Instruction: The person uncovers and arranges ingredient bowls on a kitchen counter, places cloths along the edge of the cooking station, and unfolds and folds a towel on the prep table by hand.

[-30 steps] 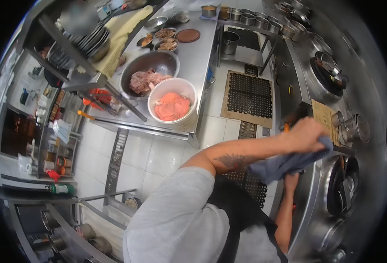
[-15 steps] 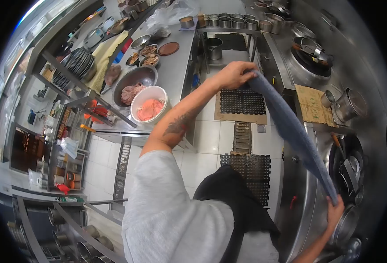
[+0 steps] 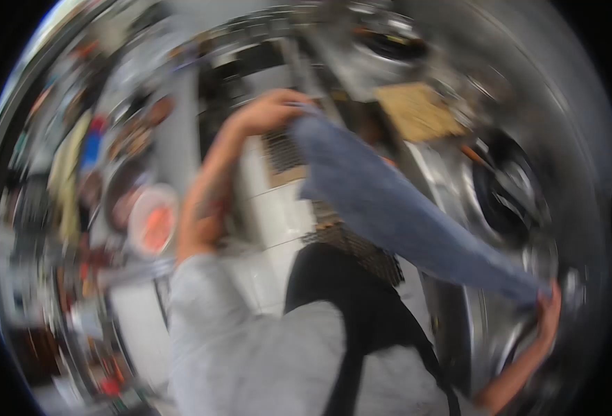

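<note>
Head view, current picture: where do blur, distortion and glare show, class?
Head view: blur smears the white round tub; the blue-grey cloth looks clearer, though soft. Same head view: fisheye distortion curves the scene inside black corners; pale glare streaks the silvery steel counter.

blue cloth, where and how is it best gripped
Grip the blue cloth by its two ends, coming from outside, where the left hand and right hand have it. It stretches long between them, unsupported in the middle, so one hand alone would likely let it droop.
</note>
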`<action>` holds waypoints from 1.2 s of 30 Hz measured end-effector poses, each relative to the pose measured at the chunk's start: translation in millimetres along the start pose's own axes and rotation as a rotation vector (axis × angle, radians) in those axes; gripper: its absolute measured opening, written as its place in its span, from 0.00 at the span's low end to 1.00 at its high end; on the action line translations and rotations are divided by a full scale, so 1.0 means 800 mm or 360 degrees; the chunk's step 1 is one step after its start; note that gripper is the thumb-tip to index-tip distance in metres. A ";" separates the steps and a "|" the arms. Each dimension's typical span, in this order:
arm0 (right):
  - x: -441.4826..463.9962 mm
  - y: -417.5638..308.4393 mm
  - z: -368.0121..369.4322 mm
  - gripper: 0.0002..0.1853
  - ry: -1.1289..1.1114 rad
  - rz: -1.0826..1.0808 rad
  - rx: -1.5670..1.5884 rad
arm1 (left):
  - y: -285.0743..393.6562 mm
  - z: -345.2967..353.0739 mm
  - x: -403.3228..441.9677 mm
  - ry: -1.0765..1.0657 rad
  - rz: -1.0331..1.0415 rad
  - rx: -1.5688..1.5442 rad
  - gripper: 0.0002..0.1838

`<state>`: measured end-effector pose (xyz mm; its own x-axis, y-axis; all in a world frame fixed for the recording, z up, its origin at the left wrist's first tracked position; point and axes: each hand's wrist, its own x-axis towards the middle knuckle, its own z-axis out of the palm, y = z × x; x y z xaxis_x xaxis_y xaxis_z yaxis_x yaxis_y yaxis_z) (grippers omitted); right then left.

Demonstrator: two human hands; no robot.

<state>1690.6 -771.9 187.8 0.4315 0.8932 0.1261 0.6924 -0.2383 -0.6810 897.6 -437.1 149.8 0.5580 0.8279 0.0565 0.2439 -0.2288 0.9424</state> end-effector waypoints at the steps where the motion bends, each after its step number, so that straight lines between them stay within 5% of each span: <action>1: 0.006 -0.012 -0.013 0.19 0.0063 0.0006 0.0153 | 0.018 -0.005 0.019 -0.0033 0.0066 -0.0232 0.27; 5: 0.013 -0.016 0.020 0.23 -0.0027 0.0004 0.1685 | -0.009 0.025 0.088 -0.0311 0.0054 -0.1256 0.44; 7: -0.016 -0.026 0.078 0.25 -0.0029 0.0206 0.1322 | -0.086 0.060 0.094 -0.0496 -0.0267 -0.1407 0.50; 9: -0.037 -0.040 0.106 0.27 0.0000 0.0434 0.1013 | -0.054 0.106 0.094 -0.0472 -0.0330 -0.0757 0.35; 13: -0.068 0.009 0.059 0.21 -0.0216 0.0666 0.1161 | -0.036 0.093 0.136 -0.0443 -0.0523 -0.0592 0.18; 15: -0.089 0.040 0.046 0.19 -0.0350 0.0950 0.0712 | -0.050 0.099 0.157 -0.0421 -0.0543 -0.0581 0.16; 17: -0.108 0.040 0.041 0.19 -0.0256 0.1001 0.0370 | -0.067 0.093 0.177 -0.0431 -0.0564 -0.0070 0.16; 19: -0.120 -0.009 0.030 0.20 0.0085 0.0934 0.0294 | -0.057 0.107 0.192 -0.0318 -0.0524 -0.0058 0.17; 22: -0.133 -0.007 0.017 0.24 0.0465 0.0698 0.0676 | -0.005 0.141 0.212 0.0143 -0.0148 -0.0501 0.21; 24: -0.140 -0.007 0.007 0.26 0.0745 0.0451 0.1020 | 0.045 0.160 0.207 -0.0055 0.0139 -0.0370 0.26; 27: -0.155 -0.004 -0.005 0.22 0.0409 0.0207 -0.0594 | 0.055 0.175 0.219 -0.0111 0.0560 0.1141 0.18; 29: -0.170 0.007 -0.006 0.20 0.0360 0.0381 -0.0684 | 0.034 0.167 0.251 -0.0151 0.0193 0.1025 0.12; 32: -0.171 0.023 -0.023 0.16 0.0270 0.0673 -0.0854 | 0.002 0.133 0.305 -0.0288 0.0640 0.0822 0.16; 33: -0.181 0.029 -0.032 0.15 0.0393 0.0715 -0.0301 | 0.016 0.131 0.306 -0.0298 0.0648 0.0827 0.16; 34: -0.185 0.028 -0.040 0.14 0.0514 0.0732 0.0252 | 0.043 0.127 0.305 -0.0389 0.0330 0.0333 0.17; 36: -0.178 0.020 -0.060 0.15 0.0661 0.0594 0.0606 | 0.067 0.119 0.326 -0.0552 -0.0035 -0.0450 0.30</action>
<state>1668.0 -921.3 193.3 0.8413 0.5385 0.0480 0.2346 -0.2837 -0.9298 1131.6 -281.8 183.6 0.7997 0.5995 -0.0328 0.0590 -0.0241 0.9980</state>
